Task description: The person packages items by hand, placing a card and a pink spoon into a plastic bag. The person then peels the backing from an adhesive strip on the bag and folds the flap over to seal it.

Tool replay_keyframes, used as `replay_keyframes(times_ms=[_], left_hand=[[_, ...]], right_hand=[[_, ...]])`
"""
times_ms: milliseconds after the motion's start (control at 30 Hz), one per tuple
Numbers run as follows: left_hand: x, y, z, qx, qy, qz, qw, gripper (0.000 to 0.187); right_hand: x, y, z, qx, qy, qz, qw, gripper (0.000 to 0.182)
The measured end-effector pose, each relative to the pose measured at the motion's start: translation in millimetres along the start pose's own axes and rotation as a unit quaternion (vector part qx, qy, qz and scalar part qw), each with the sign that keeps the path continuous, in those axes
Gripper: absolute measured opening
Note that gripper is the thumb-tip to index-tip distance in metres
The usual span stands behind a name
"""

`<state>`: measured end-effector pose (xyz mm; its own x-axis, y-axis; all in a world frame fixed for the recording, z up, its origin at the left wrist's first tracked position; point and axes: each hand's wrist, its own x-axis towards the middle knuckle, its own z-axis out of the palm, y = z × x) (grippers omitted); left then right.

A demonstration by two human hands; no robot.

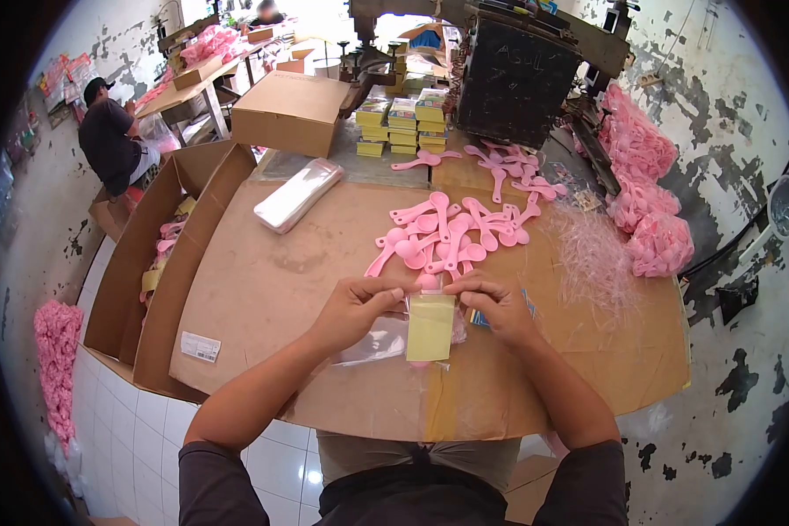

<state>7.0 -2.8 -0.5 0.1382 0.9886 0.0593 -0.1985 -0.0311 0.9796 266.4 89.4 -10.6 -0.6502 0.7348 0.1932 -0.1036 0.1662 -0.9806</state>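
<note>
A small clear plastic bag [429, 290] is stretched between my two hands, with a yellow card [430, 330] in it and pink plastic showing at both ends of the card. My left hand [357, 309] pinches the bag's upper left corner. At the upper right corner, the thumb and fingers of my right hand [498, 307] are closed on it. More clear bags [373, 345] lie flat under my left wrist. A blue printed card [529, 304] is partly covered by my right hand. Just beyond my fingers spreads a pile of pink measuring spoons [454, 248].
A stack of clear bags [299, 195] lies on the cardboard-covered table [263, 263]. Card stacks [402, 120] stand behind beside a black machine [517, 83]. Bundled pink spoons [644, 188] and plastic strands [594, 259] are at right. Left are an open carton [171, 298] and a co-worker [110, 140].
</note>
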Motion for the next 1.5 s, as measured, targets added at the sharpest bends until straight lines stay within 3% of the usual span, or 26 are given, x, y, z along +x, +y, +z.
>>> replay_keyframes(times_ms=[133, 433, 633, 833, 933, 1133, 1233, 1433, 1500], left_hand=[[-1, 3, 5, -0.007, 0.028, -0.041, 0.999, 0.029], [1, -3, 3, 0.052, 0.005, -0.025, 0.998, 0.029], [0, 2, 7, 0.070, 0.002, -0.019, 0.997, 0.028], [-1, 3, 8, 0.072, 0.019, 0.018, 0.997, 0.027], [0, 2, 3, 0.086, 0.010, 0.027, 0.996, 0.032], [0, -1, 9, 0.014, -0.016, 0.061, 0.998, 0.046], [-1, -5, 3, 0.057, -0.038, -0.009, 0.998, 0.038], [0, -2, -1, 0.018, -0.042, -0.039, 0.998, 0.025], [1, 1, -5, 0.012, -0.038, -0.040, 0.998, 0.024]], right_hand=[[-1, -1, 3, -0.038, 0.012, 0.010, 0.999, 0.018], [-1, 4, 6, -0.019, 0.010, 0.020, 1.000, 0.018], [-2, 2, 6, 0.028, 0.010, 0.073, 0.997, 0.031], [-6, -8, 19, 0.031, -0.035, 0.016, 0.999, 0.037], [-7, -1, 14, -0.002, -0.090, 0.066, 0.994, 0.037], [-7, -7, 11, 0.007, -0.068, 0.073, 0.995, 0.036], [-6, -10, 11, 0.034, -0.051, 0.058, 0.996, 0.038], [-6, -11, 7, 0.025, -0.048, 0.087, 0.995, 0.039], [-5, -7, 7, 0.032, -0.023, 0.056, 0.998, 0.039]])
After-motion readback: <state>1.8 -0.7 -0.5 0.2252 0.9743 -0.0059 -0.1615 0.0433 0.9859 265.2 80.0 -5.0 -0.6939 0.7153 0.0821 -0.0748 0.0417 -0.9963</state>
